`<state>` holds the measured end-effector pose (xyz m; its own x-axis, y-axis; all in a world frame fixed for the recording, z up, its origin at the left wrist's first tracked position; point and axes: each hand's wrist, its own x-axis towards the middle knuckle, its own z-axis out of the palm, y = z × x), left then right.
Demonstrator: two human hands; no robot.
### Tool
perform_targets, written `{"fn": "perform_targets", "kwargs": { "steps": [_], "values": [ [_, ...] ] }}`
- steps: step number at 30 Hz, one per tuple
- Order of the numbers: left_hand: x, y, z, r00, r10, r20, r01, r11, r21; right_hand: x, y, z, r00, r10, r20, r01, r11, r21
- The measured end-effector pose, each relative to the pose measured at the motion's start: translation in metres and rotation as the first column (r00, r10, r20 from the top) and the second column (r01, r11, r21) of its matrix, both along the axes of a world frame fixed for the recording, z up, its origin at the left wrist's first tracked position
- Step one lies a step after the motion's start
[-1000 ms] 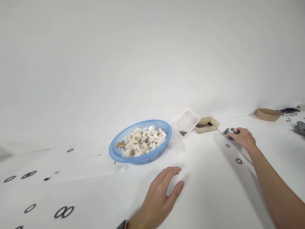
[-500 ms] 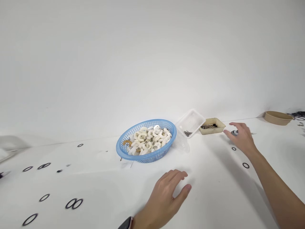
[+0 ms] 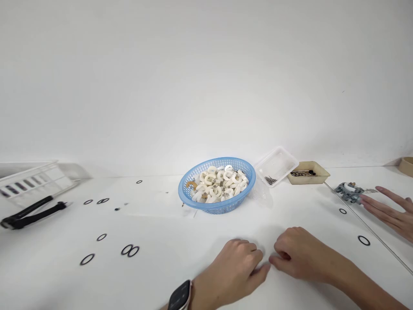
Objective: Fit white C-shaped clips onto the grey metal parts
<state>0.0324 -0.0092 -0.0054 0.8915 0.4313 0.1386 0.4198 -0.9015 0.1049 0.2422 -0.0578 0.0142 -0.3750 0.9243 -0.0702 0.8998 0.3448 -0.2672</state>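
My left hand [image 3: 234, 269], with a dark watch [image 3: 180, 297] on its wrist, rests on the white table [image 3: 180, 275] with its fingers curled under. My right hand [image 3: 298, 254] lies right beside it, also curled. Thumb and fingertips of the two meet near the table top, and anything pinched there is too small to make out. Behind them stands a blue plastic basket [image 3: 217, 207] holding several white C-shaped pieces [image 3: 219, 184].
Another person's hand [image 3: 390, 212] lies flat and open at the right edge, next to a grey metal part [image 3: 347, 192]. A clear tray [image 3: 276, 164] and a tan tray [image 3: 310, 173] sit behind the basket. Black rings [image 3: 129, 250] [image 3: 364, 240] are scattered about. A black tool [image 3: 30, 212] lies at left.
My right hand left the grey metal part and came back beside my left hand, which curled its fingers. The view swung left. Another person's hand appeared at the right.
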Motion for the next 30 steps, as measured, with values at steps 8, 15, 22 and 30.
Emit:
{"fn": "perform_targets", "kwargs": {
  "steps": [8, 15, 22, 30],
  "values": [
    [0.003, -0.003, 0.006, 0.995, 0.045, -0.088, -0.047, 0.999, -0.026, 0.014, 0.000, 0.015, 0.982, -0.188, -0.029, 0.176, 0.958, -0.227],
    [0.003, -0.004, 0.007, 0.993, 0.044, -0.108, -0.048, 0.998, -0.033, 0.012, -0.001, 0.014, 0.978, -0.206, -0.010, 0.198, 0.952, -0.232],
    [0.002, -0.005, 0.008, 0.995, 0.034, -0.092, -0.036, 0.999, -0.019, 0.009, -0.001, 0.017, 0.975, -0.221, 0.016, 0.218, 0.944, -0.250],
    [0.002, -0.005, 0.010, 0.996, 0.034, -0.086, -0.036, 0.999, -0.013, 0.007, -0.003, 0.019, 0.975, -0.223, 0.020, 0.221, 0.942, -0.251]
  ]
}}
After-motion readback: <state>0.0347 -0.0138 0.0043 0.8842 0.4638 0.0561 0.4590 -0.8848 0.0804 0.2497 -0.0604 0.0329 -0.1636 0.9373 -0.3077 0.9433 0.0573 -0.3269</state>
